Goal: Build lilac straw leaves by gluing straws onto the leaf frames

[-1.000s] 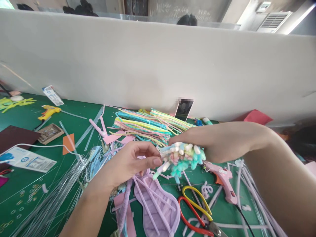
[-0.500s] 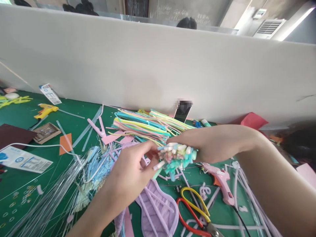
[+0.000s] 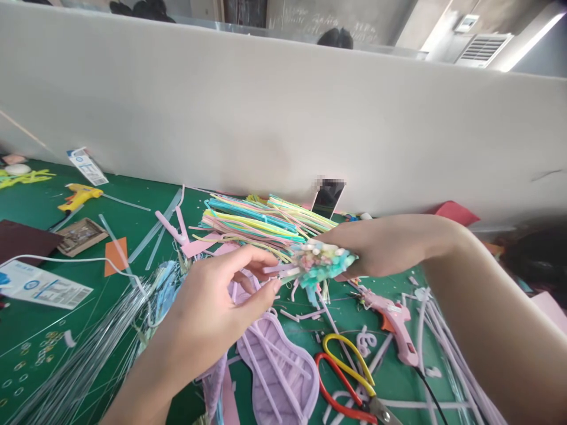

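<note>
My right hand is closed around a small bundle of fuzzy pastel stem pieces, teal, pink and white, held above the green table. My left hand sits just left of the bundle, thumb and forefinger pinched on a pale pink piece sticking out of its side. Under both hands lies a lilac guitar-shaped frame made of stems.
A pile of long coloured stems lies behind my hands, with a phone leaning on the white partition. A pink glue gun, red and yellow cutters, silver wires, a yellow glue gun and paper scraps lie around.
Both hands rose slightly and the bundle tilted. My left fingers moved from the bundle's lower edge to pinch a pink piece at its side.
</note>
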Action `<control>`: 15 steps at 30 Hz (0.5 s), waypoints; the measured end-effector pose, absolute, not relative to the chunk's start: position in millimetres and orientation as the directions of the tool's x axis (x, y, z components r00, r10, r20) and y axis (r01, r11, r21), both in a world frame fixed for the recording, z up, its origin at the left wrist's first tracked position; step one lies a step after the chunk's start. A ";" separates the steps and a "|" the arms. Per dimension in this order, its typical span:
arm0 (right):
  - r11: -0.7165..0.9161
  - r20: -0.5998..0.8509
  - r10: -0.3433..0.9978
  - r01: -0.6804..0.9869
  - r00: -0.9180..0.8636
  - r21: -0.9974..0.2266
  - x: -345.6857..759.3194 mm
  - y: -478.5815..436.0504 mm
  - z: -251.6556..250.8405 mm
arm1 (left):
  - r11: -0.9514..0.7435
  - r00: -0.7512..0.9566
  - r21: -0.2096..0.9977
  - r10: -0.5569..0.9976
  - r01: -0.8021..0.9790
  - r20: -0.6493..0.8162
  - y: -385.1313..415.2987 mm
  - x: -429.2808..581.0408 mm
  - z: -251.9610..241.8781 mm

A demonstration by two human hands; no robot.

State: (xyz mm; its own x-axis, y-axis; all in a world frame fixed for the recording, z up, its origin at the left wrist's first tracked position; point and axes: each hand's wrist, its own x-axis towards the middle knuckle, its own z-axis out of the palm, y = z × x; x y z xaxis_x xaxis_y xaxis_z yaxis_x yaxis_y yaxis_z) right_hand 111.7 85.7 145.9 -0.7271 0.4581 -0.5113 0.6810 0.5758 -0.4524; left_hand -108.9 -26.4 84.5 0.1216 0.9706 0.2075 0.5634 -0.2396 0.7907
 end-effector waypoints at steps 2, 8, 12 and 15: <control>0.563 -0.487 0.465 0.671 -0.740 -0.482 111.3 85.5 144.2 | -0.242 0.112 0.790 0.970 0.564 0.217 -25.4 -105.1 84.4; 0.582 -0.469 0.463 0.657 -0.752 -0.479 108.6 85.4 141.4 | -0.220 0.090 0.814 0.975 0.538 0.204 -24.0 -106.2 73.7; 0.525 -0.471 0.494 0.682 -0.731 -0.509 113.5 92.3 138.9 | -0.147 0.011 0.785 0.984 0.603 0.175 -11.6 -112.0 85.8; 0.438 -0.497 0.558 0.745 -0.664 -0.503 124.8 107.0 135.4 | -0.072 -0.147 0.827 0.972 0.557 0.184 -17.4 -163.6 88.0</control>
State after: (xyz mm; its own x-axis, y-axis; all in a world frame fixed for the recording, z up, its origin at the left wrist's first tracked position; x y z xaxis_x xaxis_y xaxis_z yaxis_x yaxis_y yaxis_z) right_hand 124.8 107.0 135.4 -0.6638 0.5585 -0.4974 0.7452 0.4380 -0.5028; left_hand -163.6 -17.4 88.0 -0.1475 0.9718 0.1841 0.5573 -0.0721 0.8271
